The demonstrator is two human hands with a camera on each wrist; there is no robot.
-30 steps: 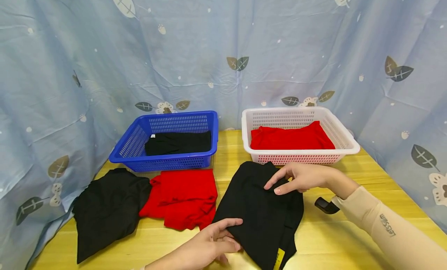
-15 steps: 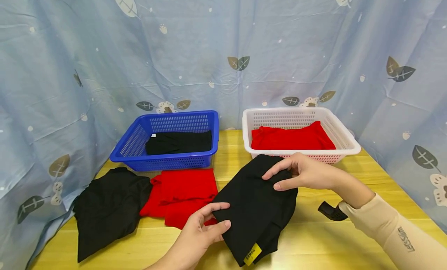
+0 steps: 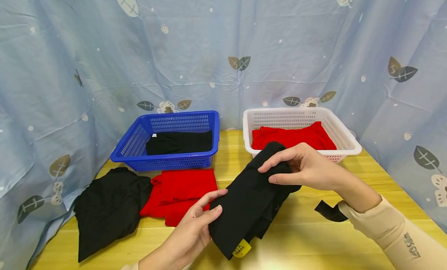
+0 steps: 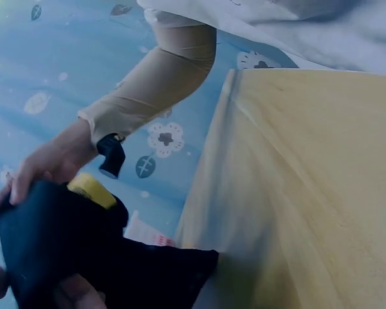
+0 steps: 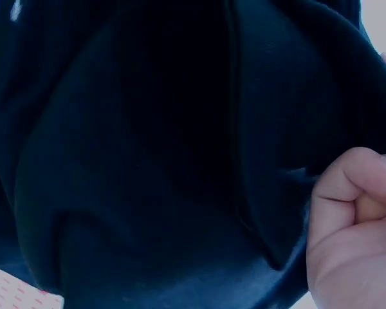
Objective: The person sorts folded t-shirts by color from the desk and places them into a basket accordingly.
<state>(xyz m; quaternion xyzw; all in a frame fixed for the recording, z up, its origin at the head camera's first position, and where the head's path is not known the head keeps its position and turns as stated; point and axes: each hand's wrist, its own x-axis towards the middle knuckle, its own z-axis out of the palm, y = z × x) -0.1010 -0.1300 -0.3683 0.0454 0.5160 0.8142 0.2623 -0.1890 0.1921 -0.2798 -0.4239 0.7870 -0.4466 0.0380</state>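
Both hands hold a folded black garment (image 3: 246, 202) above the table. My left hand (image 3: 186, 229) pinches its left edge, thumb on top and the other fingers partly hidden under the cloth. At the upper right, my right hand (image 3: 305, 167) grips the fabric between thumb and fingers. A yellow label (image 3: 241, 248) shows at the garment's lower corner. Seen from the left wrist, the cloth (image 4: 58, 238) hangs between the two hands. In the right wrist view, dark fabric (image 5: 148, 161) fills most of the picture beside curled fingers (image 5: 347, 206).
On the wooden table (image 3: 314, 239), a blue basket (image 3: 164, 161) holds a black folded garment (image 3: 179, 142). A white basket (image 3: 304, 151) contains red cloth (image 3: 293, 138). Another black garment (image 3: 110, 210) and a red one (image 3: 185, 190) lie at left. Behind hangs a patterned curtain (image 3: 195, 49).
Both hands have raised the black garment off the table, and it now looks narrower and more tilted. My left hand has moved up and left; the right hand has risen slightly.
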